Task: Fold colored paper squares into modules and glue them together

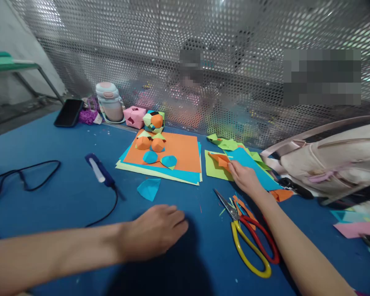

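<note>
My right hand [245, 176] reaches out to the pile of coloured paper on the right, its fingers pinching an orange folded paper piece [220, 159] above a lime-green sheet [214, 169]. My left hand [156, 232] rests on the blue table with curled fingers, and nothing shows in it. A blue folded paper piece [149, 189] lies just beyond that hand. Several orange and blue folded paper pieces [158, 144] sit on a stack of orange, blue and pale-green sheets [181, 152]. Scissors with yellow and red handles [234, 213] lie by my right forearm, blades slightly parted.
Behind the table stands a perforated metal panel [126, 49]. Along the back are a phone [69, 113], a bottle [109, 102], a pink paper box [135, 117] and a multicoloured paper ball [154, 121]. A corded blue device [100, 170] lies left, a pale bag [329, 160] right.
</note>
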Demonstrator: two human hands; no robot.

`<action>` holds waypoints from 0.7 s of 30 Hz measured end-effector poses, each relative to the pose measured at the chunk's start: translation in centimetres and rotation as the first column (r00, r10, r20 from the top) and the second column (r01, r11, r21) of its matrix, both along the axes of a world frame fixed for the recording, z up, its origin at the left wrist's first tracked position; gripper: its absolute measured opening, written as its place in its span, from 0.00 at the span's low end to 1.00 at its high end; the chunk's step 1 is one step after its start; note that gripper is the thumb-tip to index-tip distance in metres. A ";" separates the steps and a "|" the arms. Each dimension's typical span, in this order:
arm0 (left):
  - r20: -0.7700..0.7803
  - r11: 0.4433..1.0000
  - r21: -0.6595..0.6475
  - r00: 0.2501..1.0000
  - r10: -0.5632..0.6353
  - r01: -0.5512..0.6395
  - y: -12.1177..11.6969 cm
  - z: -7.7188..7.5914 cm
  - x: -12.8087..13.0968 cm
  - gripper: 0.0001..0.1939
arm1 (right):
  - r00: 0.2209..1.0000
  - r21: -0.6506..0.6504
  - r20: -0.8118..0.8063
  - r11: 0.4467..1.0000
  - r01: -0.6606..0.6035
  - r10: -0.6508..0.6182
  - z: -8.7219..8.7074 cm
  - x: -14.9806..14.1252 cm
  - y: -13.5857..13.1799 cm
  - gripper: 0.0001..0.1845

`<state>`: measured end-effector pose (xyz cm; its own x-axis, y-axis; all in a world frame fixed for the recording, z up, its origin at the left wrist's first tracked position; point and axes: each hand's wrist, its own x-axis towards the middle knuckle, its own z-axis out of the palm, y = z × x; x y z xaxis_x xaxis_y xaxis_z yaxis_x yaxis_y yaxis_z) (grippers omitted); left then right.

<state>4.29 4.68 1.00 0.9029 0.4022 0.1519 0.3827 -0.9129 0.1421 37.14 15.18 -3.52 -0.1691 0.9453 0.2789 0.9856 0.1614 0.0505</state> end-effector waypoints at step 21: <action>-0.043 0.958 0.072 0.959 0.280 -0.276 13.4 -2.2 12.3 0.15 | 0.998 0.008 -0.061 1.000 -0.007 0.008 -0.2 0.1 0.0 0.19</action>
<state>16.62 18.05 -1.15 0.7644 0.6291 0.1413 0.6278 -0.7761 0.0591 37.25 15.21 -3.68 -0.1588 0.9418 0.2963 0.9856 0.1687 -0.0081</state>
